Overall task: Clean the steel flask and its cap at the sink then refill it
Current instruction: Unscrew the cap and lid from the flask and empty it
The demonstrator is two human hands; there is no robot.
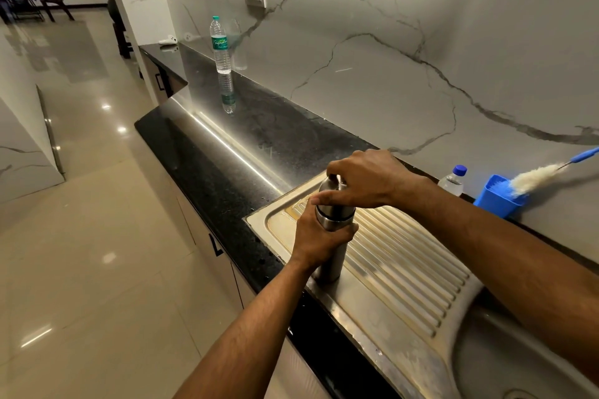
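The steel flask (334, 257) stands upright on the ribbed steel drainboard (405, 256) beside the sink bowl (505, 363). My left hand (319, 238) is wrapped around the flask's body just below the neck. My right hand (363, 180) grips the cap (327, 186) on top of the flask from above. Both hands hide much of the flask's upper half. The cap sits on the flask.
A blue holder (497, 201) with a bottle brush (538, 178) leans against the marble wall at the right, next to a small blue-capped bottle (453, 181). A tall plastic water bottle (221, 45) stands further back on the black counter (207, 155). Tiled floor lies to the left.
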